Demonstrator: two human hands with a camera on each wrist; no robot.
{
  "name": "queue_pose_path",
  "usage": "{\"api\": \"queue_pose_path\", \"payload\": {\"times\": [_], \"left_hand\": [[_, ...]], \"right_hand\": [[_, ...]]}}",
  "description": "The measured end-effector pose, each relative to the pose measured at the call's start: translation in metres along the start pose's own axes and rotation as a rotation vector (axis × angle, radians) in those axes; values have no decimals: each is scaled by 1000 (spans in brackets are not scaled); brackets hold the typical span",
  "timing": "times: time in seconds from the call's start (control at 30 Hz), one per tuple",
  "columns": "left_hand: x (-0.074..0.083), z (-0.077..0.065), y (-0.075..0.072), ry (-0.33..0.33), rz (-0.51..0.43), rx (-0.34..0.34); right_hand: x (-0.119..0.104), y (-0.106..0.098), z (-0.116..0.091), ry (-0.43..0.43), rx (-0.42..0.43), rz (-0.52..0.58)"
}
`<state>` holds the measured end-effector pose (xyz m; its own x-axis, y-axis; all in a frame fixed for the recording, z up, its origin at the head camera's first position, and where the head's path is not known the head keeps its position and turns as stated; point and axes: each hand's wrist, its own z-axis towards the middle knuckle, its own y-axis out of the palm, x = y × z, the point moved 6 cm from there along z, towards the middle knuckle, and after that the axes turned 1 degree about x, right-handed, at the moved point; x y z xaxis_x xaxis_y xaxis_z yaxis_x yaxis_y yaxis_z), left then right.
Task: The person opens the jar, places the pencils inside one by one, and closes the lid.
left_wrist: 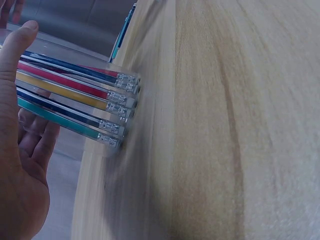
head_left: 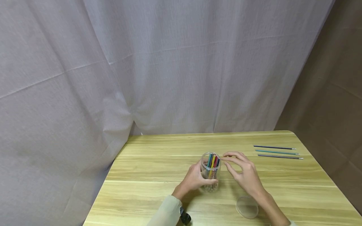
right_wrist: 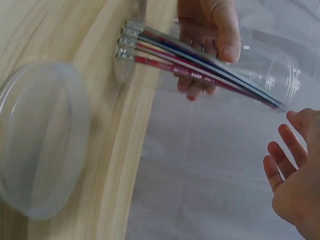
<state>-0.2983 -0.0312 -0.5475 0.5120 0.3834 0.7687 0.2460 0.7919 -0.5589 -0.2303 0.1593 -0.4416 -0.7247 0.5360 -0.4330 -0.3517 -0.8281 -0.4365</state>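
A clear plastic jar (head_left: 210,182) stands on the table, its mouth uncovered. Several pencils (head_left: 212,161) in teal, dark blue, yellow and red lean inside it, eraser ends down, as the left wrist view shows. My left hand (head_left: 195,177) grips the jar round its side, with the thumb (left_wrist: 22,42) across the front. Just right of the jar's rim is my right hand (head_left: 246,172), its fingers extended and loosely bent. In the right wrist view its index fingertip is close to the pencil tips at the mouth; whether it touches them I cannot tell.
Three pencils (head_left: 277,152) lie side by side at the table's far right, eraser ends to the right. A clear round lid (head_left: 247,207) lies under my right forearm. Grey cloth (head_left: 181,78) hangs behind the wooden table (head_left: 147,175).
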Motion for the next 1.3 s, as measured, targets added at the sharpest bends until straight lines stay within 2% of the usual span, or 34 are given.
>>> {"api": "queue_pose_path", "payload": {"times": [0.17, 0.23, 0.37, 0.47, 0.57, 0.63, 0.73, 0.83, 1.07, 1.2, 1.3], "left_hand": [[0, 0, 0, -8, 0, 4], [0, 0, 0, -16, 0, 3], [-1, 0, 0, -30, 4, 4], [-2, -1, -1, -35, 13, 6], [-3, -1, -1, -37, 16, 7], [-3, 0, -1, -37, 16, 5], [-3, 0, 0, -35, 14, 3], [-2, 0, 0, -35, 12, -2], [-4, -3, -1, -40, 11, -2], [-4, -5, -2, -35, 13, -3], [-4, -6, -3, -35, 14, -6]], "right_hand": [[23, -14, -6, 87, 46, 8], [40, -21, -9, 160, 68, 21], [86, -39, -17, 388, 130, 114], [126, -53, -25, 577, 190, 232], [162, -67, -32, 693, 245, 327], [183, -74, -36, 743, 275, 387], [209, -81, -44, 794, 295, 413], [224, -85, -50, 815, 262, 350], [239, -84, -63, 791, 89, 16], [241, -78, -68, 703, -30, -170], [239, -73, -71, 623, -86, -249]]}}
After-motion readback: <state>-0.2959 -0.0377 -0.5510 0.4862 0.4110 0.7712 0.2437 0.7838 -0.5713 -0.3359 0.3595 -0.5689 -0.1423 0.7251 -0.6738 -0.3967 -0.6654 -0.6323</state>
